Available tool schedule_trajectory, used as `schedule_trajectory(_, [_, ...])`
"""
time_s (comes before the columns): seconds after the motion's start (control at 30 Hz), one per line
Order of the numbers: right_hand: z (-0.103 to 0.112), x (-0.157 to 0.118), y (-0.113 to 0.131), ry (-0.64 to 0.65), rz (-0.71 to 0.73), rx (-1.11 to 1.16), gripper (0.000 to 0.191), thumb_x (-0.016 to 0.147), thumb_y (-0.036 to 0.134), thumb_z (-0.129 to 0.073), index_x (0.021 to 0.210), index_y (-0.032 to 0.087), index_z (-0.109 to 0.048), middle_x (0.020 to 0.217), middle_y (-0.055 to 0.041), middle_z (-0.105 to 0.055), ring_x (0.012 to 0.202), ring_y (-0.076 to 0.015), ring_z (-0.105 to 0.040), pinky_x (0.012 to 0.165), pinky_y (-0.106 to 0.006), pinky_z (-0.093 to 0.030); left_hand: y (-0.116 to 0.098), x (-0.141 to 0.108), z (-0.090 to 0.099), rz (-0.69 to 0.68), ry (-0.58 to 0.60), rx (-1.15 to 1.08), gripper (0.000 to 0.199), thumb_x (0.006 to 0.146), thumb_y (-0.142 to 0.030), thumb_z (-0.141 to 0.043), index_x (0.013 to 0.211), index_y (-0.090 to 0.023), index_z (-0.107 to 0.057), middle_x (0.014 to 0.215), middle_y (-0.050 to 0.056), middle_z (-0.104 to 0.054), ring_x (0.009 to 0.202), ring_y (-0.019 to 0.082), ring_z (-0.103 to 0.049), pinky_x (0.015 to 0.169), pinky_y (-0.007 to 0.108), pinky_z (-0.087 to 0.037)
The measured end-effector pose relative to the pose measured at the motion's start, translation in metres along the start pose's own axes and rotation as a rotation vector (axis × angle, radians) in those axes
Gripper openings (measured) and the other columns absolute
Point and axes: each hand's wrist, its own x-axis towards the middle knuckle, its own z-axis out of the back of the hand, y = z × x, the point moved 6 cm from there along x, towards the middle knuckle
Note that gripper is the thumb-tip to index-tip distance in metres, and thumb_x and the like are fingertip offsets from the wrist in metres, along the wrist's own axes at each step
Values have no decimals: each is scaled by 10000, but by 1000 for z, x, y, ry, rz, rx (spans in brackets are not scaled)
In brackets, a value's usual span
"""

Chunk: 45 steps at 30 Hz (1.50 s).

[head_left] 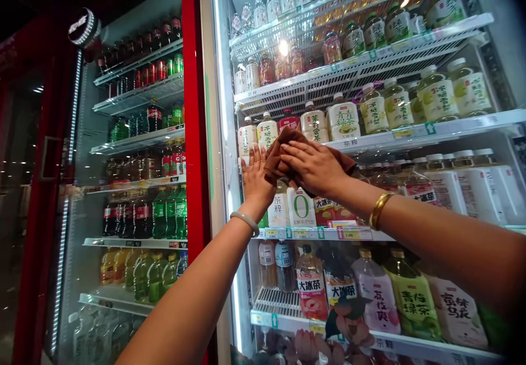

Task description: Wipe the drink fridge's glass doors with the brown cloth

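Note:
My right hand (314,165) presses a brown cloth (343,159) against the glass door of a drinks fridge (298,93). Its fingers lie together over the folded cloth and point left. Close beside it, my left hand (258,178) rests on the glass with fingers spread upward, its thumb side next to the cloth's left edge. A pale bangle (245,222) circles the left wrist, and a gold bracelet (380,210) the right. Through the glass, bottled drinks (344,115) stand behind the hands, partly covered by them and the cloth.
Several shelves of bottles fill the fridge, with price tags (349,234) along one shelf edge. A red door frame (193,151) divides it from a second fridge of soft drinks (154,211) on the left. Hands and cloth reflect faintly low in the glass.

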Motion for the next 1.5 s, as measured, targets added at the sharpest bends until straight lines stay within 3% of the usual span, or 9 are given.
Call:
schedule_trajectory(0.17, [11, -17, -13, 8, 119, 5, 410, 1035, 279, -505, 1412, 191, -640, 1565, -49, -560, 1434, -237, -545, 1196, -455, -358, -40, 13, 0, -102, 65, 42, 622, 1050, -332, -408, 1648, -179, -338, 1761, 79, -178, 1656, 253, -104, 1368, 524, -107])
schedule_trajectory(0.43, [32, -45, -49, -35, -49, -54, 476, 1001, 248, -533, 1457, 122, -587, 1569, -96, -553, 1462, -284, -514, 1198, -488, -378, -95, 30, -13, -90, 49, 34, 603, 1065, -283, -287, 1645, -123, -326, 1747, 88, -242, 1649, 216, -155, 1377, 440, -118])
schedule_trajectory(0.57, [38, -60, -63, -7, 61, -26, 412, 1026, 290, -522, 1410, 189, -630, 1545, -51, -583, 1438, -256, -544, 1201, -474, -394, -101, 28, -20, -131, 40, 36, 616, 1046, -276, -336, 1650, -156, -316, 1747, 68, -237, 1650, 221, -146, 1376, 481, -122])
schedule_trajectory(0.73, [42, -63, -77, -71, -130, -16, 518, 967, 347, -619, 1450, 163, -603, 1571, -98, -552, 1465, -317, -512, 1221, -534, -385, -101, 24, -22, -153, 31, 80, 646, 1027, -261, -349, 1659, -143, -290, 1751, 87, -221, 1651, 234, -147, 1373, 502, -113])
schedule_trajectory(0.93, [42, -87, -62, 26, 150, 34, 424, 1029, 212, -483, 1432, 230, -615, 1555, -21, -572, 1446, -221, -542, 1229, -459, -404, -102, 24, -22, -161, 22, 84, 641, 1036, -285, -353, 1658, -147, -294, 1750, 78, -244, 1650, 234, -159, 1373, 481, -141])
schedule_trajectory(1.13, [53, -84, -99, -74, -215, 53, 512, 961, 360, -625, 1446, 197, -601, 1586, -99, -534, 1481, -343, -491, 1242, -593, -371, -102, 26, -24, -131, 14, 58, 661, 1012, -257, -333, 1663, -155, -285, 1751, 61, -253, 1650, 212, -164, 1380, 460, -93])
schedule_trajectory(1.27, [39, -73, -70, 35, -44, 136, 443, 1016, 363, -533, 1436, 243, -605, 1590, -36, -537, 1504, -276, -474, 1282, -541, -338, -104, 26, -25, -153, 71, 82, 661, 1025, -293, -338, 1661, -125, -279, 1758, 69, -232, 1655, 229, -134, 1379, 451, -87])
schedule_trajectory(1.37, [45, -89, -78, 76, 83, 177, 407, 1051, 314, -450, 1428, 313, -602, 1544, 32, -587, 1483, -199, -503, 1298, -467, -341, -104, 26, -25, -125, 55, 96, 657, 1026, -276, -314, 1662, -117, -273, 1760, 72, -220, 1655, 222, -137, 1377, 445, -84])
schedule_trajectory(1.5, [66, -104, -125, -66, -168, 83, 466, 969, 312, -578, 1417, 191, -617, 1556, -95, -572, 1483, -291, -498, 1278, -510, -367, -107, 24, -26, -164, 31, 85, 669, 1006, -251, -317, 1665, -140, -274, 1761, 59, -212, 1652, 204, -150, 1377, 429, -61])
